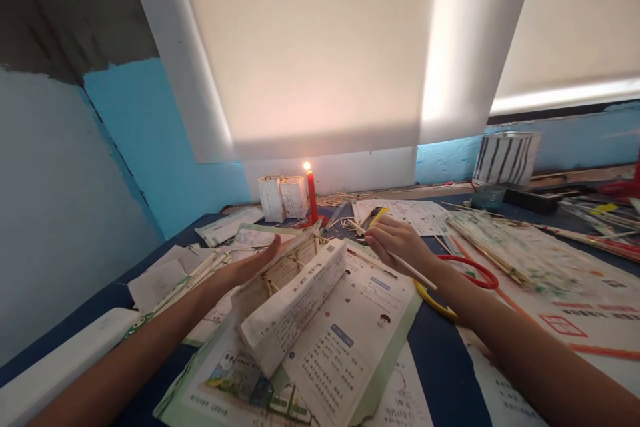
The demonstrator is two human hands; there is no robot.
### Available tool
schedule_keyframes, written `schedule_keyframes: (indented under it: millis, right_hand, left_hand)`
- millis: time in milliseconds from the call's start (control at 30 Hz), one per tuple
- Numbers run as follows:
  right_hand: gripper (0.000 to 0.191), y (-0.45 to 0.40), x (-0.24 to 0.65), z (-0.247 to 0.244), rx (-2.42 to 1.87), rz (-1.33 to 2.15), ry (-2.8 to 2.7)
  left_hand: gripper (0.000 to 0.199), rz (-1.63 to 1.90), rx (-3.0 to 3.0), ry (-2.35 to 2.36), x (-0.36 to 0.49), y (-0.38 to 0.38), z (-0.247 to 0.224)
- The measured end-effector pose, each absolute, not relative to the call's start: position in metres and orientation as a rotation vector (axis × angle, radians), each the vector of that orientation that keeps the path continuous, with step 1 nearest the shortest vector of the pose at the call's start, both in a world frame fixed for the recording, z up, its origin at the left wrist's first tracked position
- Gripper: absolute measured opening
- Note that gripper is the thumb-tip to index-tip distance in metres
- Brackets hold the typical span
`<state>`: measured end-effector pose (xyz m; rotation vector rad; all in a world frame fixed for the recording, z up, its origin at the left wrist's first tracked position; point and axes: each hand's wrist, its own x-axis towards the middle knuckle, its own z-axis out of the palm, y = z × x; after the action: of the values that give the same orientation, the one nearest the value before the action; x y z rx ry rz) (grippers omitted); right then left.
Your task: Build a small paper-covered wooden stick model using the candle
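A paper-covered frame of thin sticks (pixel 297 303) lies tilted over printed sheets, its open side showing the sticks inside. My left hand (pixel 257 259) grips its left side, thumb raised and the other fingers hidden behind the paper. My right hand (pixel 397 243) is closed around a thin pale stick (pixel 413 271), its tip pointing left toward the frame's far end. A yellow-edged tool (pixel 379 216) shows just beyond the right fingers; whether they touch it I cannot tell. A lit red candle (pixel 313 195) stands upright behind the frame.
Two small white paper boxes (pixel 283 198) stand left of the candle. A striped paper box (pixel 507 158), a glass bowl (pixel 488 198) and a black tray (pixel 531 200) are at back right. Bundled sticks (pixel 487 250) and red and yellow rings (pixel 487 275) lie right.
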<state>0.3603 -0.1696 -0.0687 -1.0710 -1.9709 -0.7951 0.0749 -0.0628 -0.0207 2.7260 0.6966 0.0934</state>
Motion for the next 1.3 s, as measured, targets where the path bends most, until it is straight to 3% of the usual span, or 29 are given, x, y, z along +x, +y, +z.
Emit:
schedule_keyframes:
  millis: [100,200,433,800,1033,1300]
  right_hand:
    - [0.038,-0.170,0.360,-0.069,-1.074,-0.788,-1.964]
    - [0.039,-0.171,0.360,-0.069,-1.081,-0.781,-1.947]
    - [0.037,-0.173,0.360,-0.068,-1.078,-0.760,-1.945]
    - [0.037,-0.174,0.358,-0.068,-1.089,-0.754,-1.957]
    - [0.038,-0.173,0.359,-0.068,-1.099,-0.736,-1.961]
    - [0.038,-0.175,0.357,-0.067,-1.096,-0.734,-1.969]
  left_hand:
    - [0.081,0.082,2.657,0.575,0.077,-0.068,-0.019]
    - [0.086,0.007,2.619,0.524,0.079,-0.070,-0.022]
    - [0.084,-0.195,2.775,0.509,0.081,-0.076,-0.019]
    - [0.059,-0.262,3.030,0.347,0.083,-0.097,0.002]
    - [0.075,-0.406,2.902,0.388,0.077,-0.109,-0.001]
    - [0.078,-0.097,2.867,0.414,0.070,-0.103,-0.009]
